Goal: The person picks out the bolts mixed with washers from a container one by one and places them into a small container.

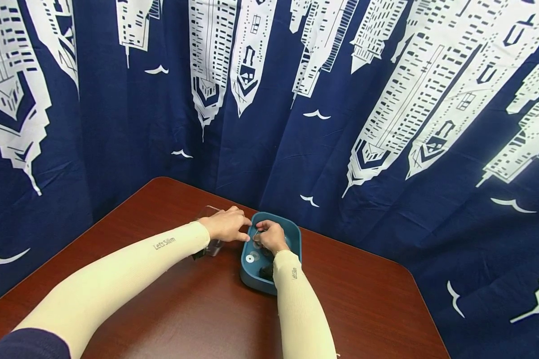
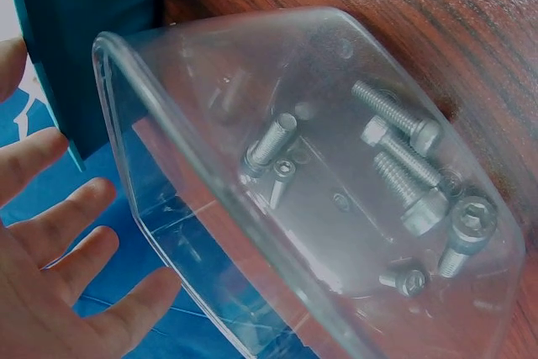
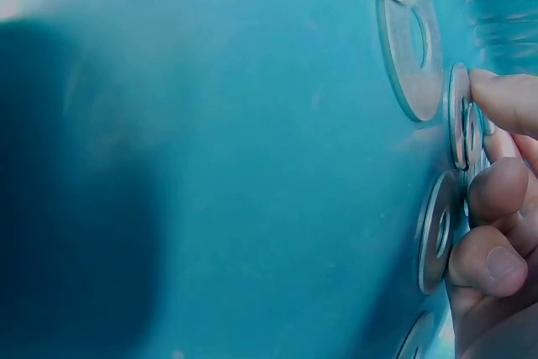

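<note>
My left hand (image 1: 228,224) lies over a clear plastic container (image 1: 208,234) beside a teal tray (image 1: 296,234). In the left wrist view the container (image 2: 210,166) holds several steel bolts (image 2: 403,182), and the left hand's (image 2: 76,241) fingers are spread and relaxed next to it, holding nothing. My right hand (image 1: 269,237) reaches into the tray. In the right wrist view its fingertips (image 3: 504,98) curl on a flat steel washer (image 3: 459,119) standing on edge on the tray floor (image 3: 210,166). More washers (image 3: 408,48) lie around it.
A brown wooden table (image 1: 197,309) carries the tray and container, with its far edges close behind them. A dark blue curtain with white buildings (image 1: 269,99) hangs all around. A washer (image 1: 250,258) and a dark object (image 1: 266,271) lie in the tray's near end.
</note>
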{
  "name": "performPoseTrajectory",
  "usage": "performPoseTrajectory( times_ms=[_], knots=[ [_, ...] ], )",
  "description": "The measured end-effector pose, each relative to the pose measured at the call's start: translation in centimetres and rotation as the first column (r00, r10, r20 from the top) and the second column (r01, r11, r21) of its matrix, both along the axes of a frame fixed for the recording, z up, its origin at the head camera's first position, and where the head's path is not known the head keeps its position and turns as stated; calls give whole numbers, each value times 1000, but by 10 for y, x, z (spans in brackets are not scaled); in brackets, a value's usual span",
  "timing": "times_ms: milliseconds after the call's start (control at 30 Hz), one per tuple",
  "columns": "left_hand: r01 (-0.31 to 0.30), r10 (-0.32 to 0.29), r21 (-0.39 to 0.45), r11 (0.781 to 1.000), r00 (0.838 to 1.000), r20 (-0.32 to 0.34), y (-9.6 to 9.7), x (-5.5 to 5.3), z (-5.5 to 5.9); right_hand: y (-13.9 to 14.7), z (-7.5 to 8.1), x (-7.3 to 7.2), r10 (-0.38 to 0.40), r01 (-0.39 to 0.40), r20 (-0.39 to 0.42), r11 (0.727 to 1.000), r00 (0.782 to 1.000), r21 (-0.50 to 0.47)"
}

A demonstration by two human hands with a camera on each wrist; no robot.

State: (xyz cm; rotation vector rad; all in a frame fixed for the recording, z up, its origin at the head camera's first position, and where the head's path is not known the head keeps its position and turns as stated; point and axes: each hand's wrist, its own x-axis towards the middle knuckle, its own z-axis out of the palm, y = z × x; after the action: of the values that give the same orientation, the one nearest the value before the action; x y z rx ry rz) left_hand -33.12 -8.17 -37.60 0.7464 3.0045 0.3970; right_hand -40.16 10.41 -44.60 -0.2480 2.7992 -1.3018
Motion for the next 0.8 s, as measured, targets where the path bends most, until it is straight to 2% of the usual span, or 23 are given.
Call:
performPoseTrajectory(
  times_ms=[400, 800],
  knots=[
    [3, -3, 2, 1000, 1000, -2, -2, -2, -4, 1, 1, 1, 7, -6, 31, 999, 999, -35],
    [3, -3, 2, 1000, 1000, -15, -1, 0, -4, 3, 4, 4, 45, -45, 34, 999, 998, -4]
  ],
)
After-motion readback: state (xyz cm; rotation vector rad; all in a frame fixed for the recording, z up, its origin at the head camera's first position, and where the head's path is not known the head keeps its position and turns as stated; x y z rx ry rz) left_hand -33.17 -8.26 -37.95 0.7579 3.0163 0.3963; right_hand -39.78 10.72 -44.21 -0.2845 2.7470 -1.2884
